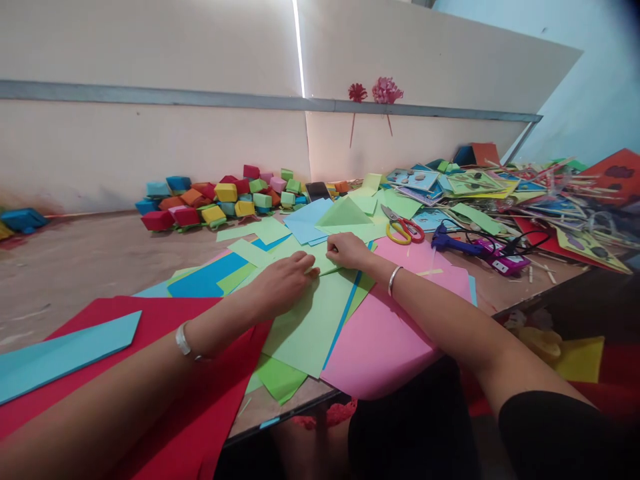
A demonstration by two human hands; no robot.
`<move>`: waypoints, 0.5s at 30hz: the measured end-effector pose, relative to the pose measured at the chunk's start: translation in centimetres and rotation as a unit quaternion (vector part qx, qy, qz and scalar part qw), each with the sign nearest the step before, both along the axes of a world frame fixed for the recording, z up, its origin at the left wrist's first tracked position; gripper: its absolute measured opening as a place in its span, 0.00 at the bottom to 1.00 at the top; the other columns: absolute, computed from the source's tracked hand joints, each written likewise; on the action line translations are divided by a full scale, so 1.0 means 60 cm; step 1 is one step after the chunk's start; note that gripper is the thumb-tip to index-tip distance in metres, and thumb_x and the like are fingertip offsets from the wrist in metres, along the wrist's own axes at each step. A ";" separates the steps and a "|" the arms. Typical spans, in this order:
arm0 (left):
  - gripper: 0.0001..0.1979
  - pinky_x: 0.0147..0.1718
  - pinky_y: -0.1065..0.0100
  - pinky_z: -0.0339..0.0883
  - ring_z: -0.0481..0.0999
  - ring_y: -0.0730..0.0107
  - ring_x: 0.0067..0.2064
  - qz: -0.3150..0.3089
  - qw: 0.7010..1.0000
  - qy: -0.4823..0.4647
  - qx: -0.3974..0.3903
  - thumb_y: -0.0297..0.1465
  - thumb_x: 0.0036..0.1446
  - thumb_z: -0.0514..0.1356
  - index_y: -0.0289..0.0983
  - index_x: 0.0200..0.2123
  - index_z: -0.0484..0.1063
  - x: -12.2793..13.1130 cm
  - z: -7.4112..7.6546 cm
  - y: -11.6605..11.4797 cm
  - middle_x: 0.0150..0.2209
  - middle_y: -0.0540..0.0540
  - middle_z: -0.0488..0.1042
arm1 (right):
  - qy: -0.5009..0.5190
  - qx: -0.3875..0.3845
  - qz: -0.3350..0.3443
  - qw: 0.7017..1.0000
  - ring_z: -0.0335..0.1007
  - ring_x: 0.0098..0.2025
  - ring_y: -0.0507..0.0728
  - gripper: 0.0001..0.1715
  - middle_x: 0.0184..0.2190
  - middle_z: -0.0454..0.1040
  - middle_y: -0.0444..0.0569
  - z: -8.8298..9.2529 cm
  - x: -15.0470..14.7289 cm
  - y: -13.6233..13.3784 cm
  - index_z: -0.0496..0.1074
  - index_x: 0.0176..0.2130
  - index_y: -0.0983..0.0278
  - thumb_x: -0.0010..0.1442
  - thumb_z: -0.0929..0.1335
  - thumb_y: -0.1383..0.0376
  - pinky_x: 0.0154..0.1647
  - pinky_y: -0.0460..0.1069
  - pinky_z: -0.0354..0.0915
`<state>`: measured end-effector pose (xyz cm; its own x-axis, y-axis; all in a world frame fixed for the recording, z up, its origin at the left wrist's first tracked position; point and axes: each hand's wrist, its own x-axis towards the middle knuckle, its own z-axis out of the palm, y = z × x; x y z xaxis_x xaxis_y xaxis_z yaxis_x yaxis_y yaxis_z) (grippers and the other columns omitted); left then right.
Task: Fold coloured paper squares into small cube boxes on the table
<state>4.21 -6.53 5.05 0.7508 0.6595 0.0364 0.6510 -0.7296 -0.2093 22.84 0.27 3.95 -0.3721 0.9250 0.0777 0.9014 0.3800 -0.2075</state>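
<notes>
Both my hands are at a small piece of light green paper [324, 259] in the middle of the table. My left hand [286, 285] has its fingers bent and together at the paper's near left side. Opposite it, my right hand [350, 252] is curled, with thumb and fingers pinched at the far right side; the fingertips are partly hidden. Beneath lies a larger light green sheet [300, 340], on top of blue and green sheets. Pink paper [380, 340] spreads under my right forearm, and red paper [170, 393] under my left.
Scissors [404, 230] with red and yellow handles lie beyond my right hand. A blue glue gun [457, 241] and a purple power strip [507, 259] sit to the right. Several coloured paper boxes [225, 193] line the back. Cards and sticks [475, 183] are heaped at the far right.
</notes>
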 end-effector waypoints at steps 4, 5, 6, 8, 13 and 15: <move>0.18 0.40 0.59 0.68 0.75 0.53 0.43 0.054 0.995 0.081 -0.012 0.20 0.63 0.49 0.25 0.50 0.74 0.026 0.005 -0.022 0.41 0.33 0.74 | -0.002 -0.001 0.003 1.000 0.71 0.40 0.56 0.10 0.40 0.80 0.49 0.002 0.000 -0.002 0.77 0.38 0.63 0.61 0.66 0.68 0.29 0.48 0.52; 0.19 0.38 0.60 0.67 0.75 0.54 0.42 0.063 0.994 0.084 -0.016 0.19 0.62 0.49 0.25 0.51 0.74 0.029 0.006 -0.025 0.41 0.33 0.74 | -0.001 -0.001 0.005 1.000 0.71 0.40 0.56 0.10 0.40 0.80 0.49 0.003 0.000 -0.002 0.77 0.38 0.63 0.61 0.66 0.68 0.29 0.48 0.52; 0.19 0.36 0.60 0.67 0.75 0.55 0.41 0.068 0.994 0.084 -0.020 0.19 0.61 0.49 0.26 0.51 0.73 0.030 0.007 -0.027 0.41 0.34 0.74 | 0.001 -0.003 0.007 1.000 0.71 0.40 0.56 0.10 0.40 0.80 0.49 0.003 0.000 -0.003 0.77 0.38 0.63 0.61 0.66 0.69 0.29 0.48 0.52; 0.18 0.34 0.62 0.65 0.75 0.56 0.40 0.068 0.994 0.078 -0.024 0.20 0.62 0.50 0.28 0.50 0.74 0.028 0.008 -0.026 0.41 0.35 0.74 | 0.006 -0.003 0.010 1.000 0.71 0.40 0.56 0.09 0.40 0.80 0.49 0.003 0.001 -0.002 0.77 0.38 0.63 0.61 0.66 0.69 0.28 0.48 0.52; 0.17 0.41 0.60 0.63 0.73 0.57 0.43 -0.026 0.998 0.058 -0.010 0.33 0.70 0.50 0.33 0.37 0.77 0.015 -0.003 -0.005 0.38 0.40 0.75 | 0.017 0.002 0.014 1.000 0.70 0.39 0.55 0.09 0.40 0.80 0.49 0.001 0.003 0.002 0.77 0.37 0.64 0.60 0.67 0.70 0.29 0.47 0.53; 0.19 0.42 0.61 0.62 0.72 0.58 0.43 -0.064 0.997 0.053 0.008 0.35 0.71 0.49 0.35 0.34 0.76 0.012 -0.011 0.004 0.37 0.42 0.75 | 0.020 0.002 0.016 1.000 0.70 0.39 0.55 0.08 0.40 0.80 0.49 0.000 0.003 0.005 0.77 0.37 0.64 0.59 0.67 0.70 0.29 0.47 0.53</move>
